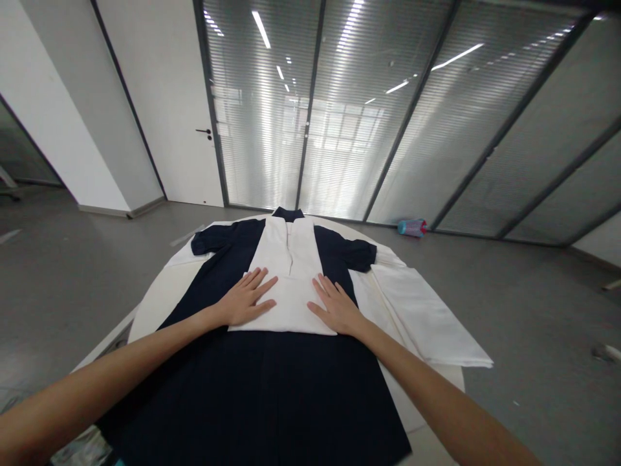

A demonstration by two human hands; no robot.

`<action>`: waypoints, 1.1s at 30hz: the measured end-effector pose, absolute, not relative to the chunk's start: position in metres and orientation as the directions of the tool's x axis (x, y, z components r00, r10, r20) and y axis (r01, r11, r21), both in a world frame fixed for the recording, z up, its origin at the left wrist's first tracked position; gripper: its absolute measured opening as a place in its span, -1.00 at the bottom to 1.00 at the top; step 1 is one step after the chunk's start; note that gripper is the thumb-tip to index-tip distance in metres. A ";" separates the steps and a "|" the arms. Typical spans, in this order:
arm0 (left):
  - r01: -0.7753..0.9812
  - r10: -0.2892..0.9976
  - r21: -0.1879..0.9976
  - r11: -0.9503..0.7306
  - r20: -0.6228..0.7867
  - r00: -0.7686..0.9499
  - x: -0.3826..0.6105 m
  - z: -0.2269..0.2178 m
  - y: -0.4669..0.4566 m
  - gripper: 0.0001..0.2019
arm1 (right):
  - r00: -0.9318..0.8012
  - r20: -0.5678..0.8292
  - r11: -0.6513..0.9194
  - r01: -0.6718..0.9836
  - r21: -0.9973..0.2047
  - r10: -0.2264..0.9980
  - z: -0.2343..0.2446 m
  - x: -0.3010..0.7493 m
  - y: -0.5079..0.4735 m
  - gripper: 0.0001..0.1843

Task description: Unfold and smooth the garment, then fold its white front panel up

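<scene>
A dark navy short-sleeved garment [272,388] lies spread on a round white table [155,291], its collar at the far edge. On its chest lies a white cloth panel [286,310] with a slit running down from the collar; whether it is sewn to the garment I cannot tell. My left hand [245,298] rests flat on the left side of the panel, fingers spread. My right hand [337,307] is pressed flat on the right side, fingers apart. Neither hand grips anything. More white fabric [427,314] lies under the garment and hangs past the table's right edge.
Beyond the table stands a glass partition [339,129] with blinds, beside a white door [165,97]. A blue and pink cylindrical bundle [412,227] lies on the grey floor [514,310] by the partition. Some indistinct items [82,450] are below the table at lower left.
</scene>
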State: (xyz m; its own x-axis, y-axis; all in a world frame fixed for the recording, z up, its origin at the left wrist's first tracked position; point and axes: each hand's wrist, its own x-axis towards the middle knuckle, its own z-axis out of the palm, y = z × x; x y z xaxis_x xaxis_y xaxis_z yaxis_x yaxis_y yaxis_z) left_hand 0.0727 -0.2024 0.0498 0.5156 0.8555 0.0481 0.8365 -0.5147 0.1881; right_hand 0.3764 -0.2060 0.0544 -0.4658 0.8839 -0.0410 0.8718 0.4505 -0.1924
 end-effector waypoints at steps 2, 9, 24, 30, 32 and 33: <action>0.837 0.860 0.204 -0.508 0.066 0.506 0.072 0.049 -0.199 -0.31 | -0.476 -0.054 0.460 0.870 -0.180 0.878 0.062 0.374 -0.204 -0.06; 0.831 0.877 0.296 -0.471 0.260 0.405 0.053 0.060 -0.149 -0.51 | -0.458 -0.041 0.449 0.882 -0.140 0.888 0.104 0.369 -0.168 -0.50; 0.386 0.975 0.917 -0.101 0.013 0.222 0.023 0.051 -0.129 -0.58 | -0.470 -0.103 0.427 0.858 -0.286 0.876 0.099 0.372 -0.139 -0.92; 0.551 0.977 0.816 -0.174 0.072 0.203 0.022 0.046 -0.123 -0.63 | -0.488 -0.039 0.478 0.865 -0.150 0.872 0.098 0.365 -0.147 -0.71; 0.687 0.953 0.662 -0.301 0.194 0.230 0.029 0.056 -0.132 -0.66 | -0.507 0.029 0.508 0.860 -0.045 0.861 0.105 0.357 -0.160 -0.59; 0.735 0.925 0.564 -0.376 0.277 0.261 0.036 0.061 -0.141 -0.68 | -0.530 0.067 0.532 0.846 -0.021 0.845 0.109 0.352 -0.168 -0.57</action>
